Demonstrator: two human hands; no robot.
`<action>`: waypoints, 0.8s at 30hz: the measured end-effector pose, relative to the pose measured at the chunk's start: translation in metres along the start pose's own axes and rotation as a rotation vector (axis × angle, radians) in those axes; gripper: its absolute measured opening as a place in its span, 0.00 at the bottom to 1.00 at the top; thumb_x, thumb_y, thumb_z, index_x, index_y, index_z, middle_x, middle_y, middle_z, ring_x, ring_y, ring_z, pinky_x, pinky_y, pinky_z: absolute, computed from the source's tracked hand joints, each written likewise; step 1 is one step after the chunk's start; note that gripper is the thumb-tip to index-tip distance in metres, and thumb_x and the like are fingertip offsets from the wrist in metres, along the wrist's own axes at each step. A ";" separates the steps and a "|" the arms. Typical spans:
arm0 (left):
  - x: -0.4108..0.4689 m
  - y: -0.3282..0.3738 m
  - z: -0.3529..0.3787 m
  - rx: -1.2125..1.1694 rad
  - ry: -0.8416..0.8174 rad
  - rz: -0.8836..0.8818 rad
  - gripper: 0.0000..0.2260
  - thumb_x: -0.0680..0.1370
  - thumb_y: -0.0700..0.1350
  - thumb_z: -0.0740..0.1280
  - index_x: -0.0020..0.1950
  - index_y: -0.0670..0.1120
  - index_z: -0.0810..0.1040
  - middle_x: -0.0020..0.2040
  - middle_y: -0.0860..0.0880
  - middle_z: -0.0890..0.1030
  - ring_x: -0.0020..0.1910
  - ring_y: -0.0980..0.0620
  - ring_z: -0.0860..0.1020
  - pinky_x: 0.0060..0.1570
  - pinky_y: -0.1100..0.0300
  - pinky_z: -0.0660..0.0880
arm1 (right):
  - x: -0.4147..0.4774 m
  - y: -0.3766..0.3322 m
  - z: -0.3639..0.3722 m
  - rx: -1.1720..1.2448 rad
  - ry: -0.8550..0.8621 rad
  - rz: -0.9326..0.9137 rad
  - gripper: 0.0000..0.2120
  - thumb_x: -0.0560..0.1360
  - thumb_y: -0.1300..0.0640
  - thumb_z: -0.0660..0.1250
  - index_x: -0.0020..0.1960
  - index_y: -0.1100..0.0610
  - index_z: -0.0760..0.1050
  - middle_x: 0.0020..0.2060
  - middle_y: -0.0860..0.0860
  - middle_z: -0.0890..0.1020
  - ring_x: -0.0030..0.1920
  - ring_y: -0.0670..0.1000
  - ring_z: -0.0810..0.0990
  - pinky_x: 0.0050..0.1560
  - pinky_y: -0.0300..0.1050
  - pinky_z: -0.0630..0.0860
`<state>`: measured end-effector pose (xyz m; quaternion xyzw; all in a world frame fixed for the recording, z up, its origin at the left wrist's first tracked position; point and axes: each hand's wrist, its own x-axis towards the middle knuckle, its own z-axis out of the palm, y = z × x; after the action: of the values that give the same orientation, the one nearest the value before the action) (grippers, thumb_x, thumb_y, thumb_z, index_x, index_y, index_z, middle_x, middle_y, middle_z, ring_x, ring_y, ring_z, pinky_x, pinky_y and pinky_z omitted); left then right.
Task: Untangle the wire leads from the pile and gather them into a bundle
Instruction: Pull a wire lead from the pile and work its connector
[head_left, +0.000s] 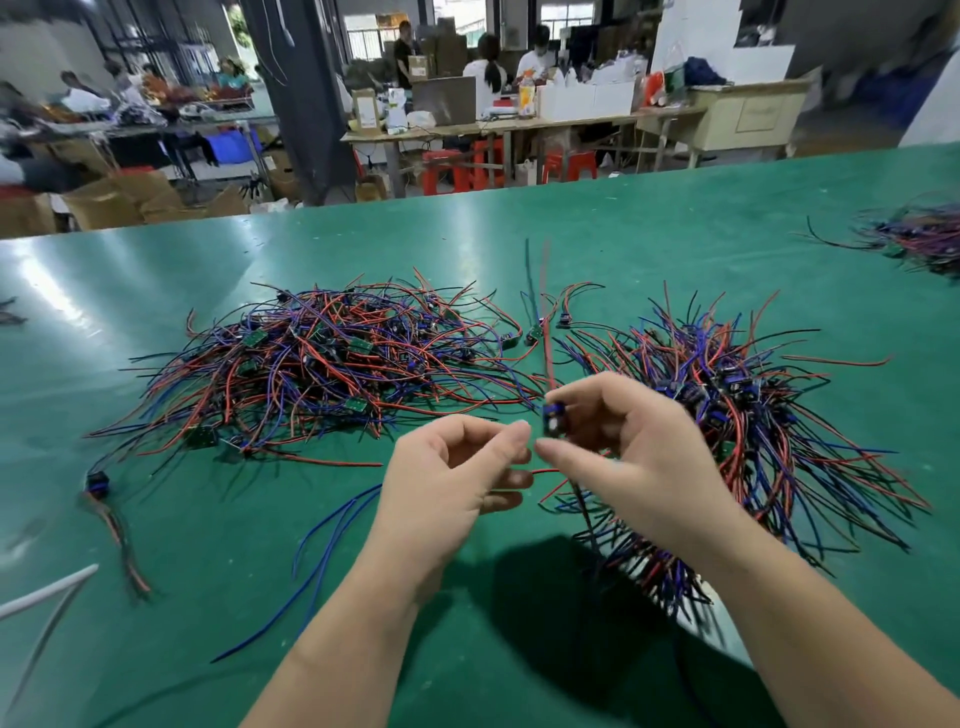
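A tangled pile of red, blue and black wire leads (322, 364) with small green boards lies on the green table, left of centre. A gathered bundle (748, 426) of similar leads fans out at the right. My right hand (623, 447) pinches a small blue component (551, 418) of one lead above the table between the two heaps; its red and black wires rise blurred behind it. My left hand (457, 478) is just left of it, fingers curled and thumb touching forefinger; whether it pinches a wire I cannot tell. Loose blue wires (332, 530) trail under my left forearm.
A separate lead with a blue connector (98, 483) lies at the left. Another wire heap (919, 239) sits at the far right. A white cable (47, 597) crosses the lower left corner. The green table (467, 234) ends at a far edge; people work at benches beyond.
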<state>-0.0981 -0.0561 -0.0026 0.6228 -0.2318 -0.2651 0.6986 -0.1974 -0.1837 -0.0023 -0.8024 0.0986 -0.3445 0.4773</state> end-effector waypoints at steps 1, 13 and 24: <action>0.003 0.001 -0.005 0.048 0.046 0.044 0.09 0.66 0.49 0.73 0.38 0.44 0.80 0.35 0.45 0.84 0.32 0.51 0.82 0.34 0.58 0.80 | 0.002 -0.002 -0.004 -0.018 0.083 -0.012 0.13 0.68 0.61 0.76 0.49 0.50 0.79 0.39 0.48 0.83 0.38 0.49 0.81 0.43 0.42 0.79; 0.036 -0.018 -0.097 1.339 0.368 -0.168 0.16 0.76 0.47 0.66 0.64 0.49 0.76 0.63 0.46 0.76 0.60 0.44 0.74 0.57 0.51 0.72 | 0.018 0.011 -0.050 -0.690 0.426 0.436 0.34 0.72 0.52 0.69 0.75 0.54 0.59 0.68 0.58 0.63 0.67 0.61 0.61 0.67 0.56 0.57; 0.043 -0.027 -0.102 1.176 0.386 -0.071 0.05 0.79 0.44 0.66 0.43 0.50 0.77 0.48 0.48 0.80 0.44 0.49 0.74 0.45 0.56 0.71 | 0.007 0.004 -0.019 -0.420 0.324 0.151 0.23 0.72 0.62 0.68 0.66 0.53 0.71 0.56 0.48 0.69 0.59 0.50 0.71 0.64 0.46 0.66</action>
<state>-0.0014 -0.0107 -0.0420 0.9476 -0.1876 0.0015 0.2587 -0.2038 -0.2027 0.0040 -0.8085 0.3025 -0.4036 0.3030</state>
